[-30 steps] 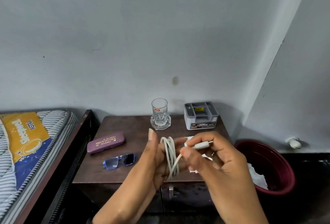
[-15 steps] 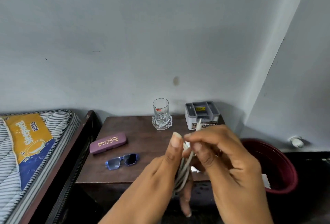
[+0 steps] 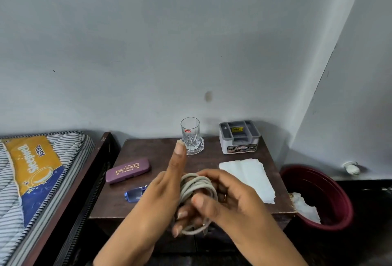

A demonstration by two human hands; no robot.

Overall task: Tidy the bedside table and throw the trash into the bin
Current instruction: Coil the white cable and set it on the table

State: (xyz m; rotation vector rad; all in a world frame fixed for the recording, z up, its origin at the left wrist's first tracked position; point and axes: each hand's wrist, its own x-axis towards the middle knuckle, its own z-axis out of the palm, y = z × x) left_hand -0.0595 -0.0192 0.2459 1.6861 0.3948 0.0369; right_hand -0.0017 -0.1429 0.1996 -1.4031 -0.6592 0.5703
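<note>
A white cable [image 3: 196, 187] is coiled in several loops around the fingers of my left hand [image 3: 167, 189], whose thumb points up. My right hand [image 3: 224, 195] grips the coil from the right, above the front edge of the dark wooden bedside table [image 3: 161, 155]. A white tissue [image 3: 250, 176] lies flat on the table's right side. The dark red bin [image 3: 331, 193] stands on the floor to the right, with crumpled white paper [image 3: 305, 208] inside.
On the table are a purple spectacle case [image 3: 128, 170], blue sunglasses [image 3: 134, 194] partly hidden by my left hand, a glass [image 3: 190, 133] on a glass dish and a grey organiser box [image 3: 239, 136]. A bed with a striped mattress [image 3: 38, 172] is on the left.
My right hand has brought the cable's free end down around the coil, from above the hands to their underside. The view shifted, and the white tissue is now uncovered.
</note>
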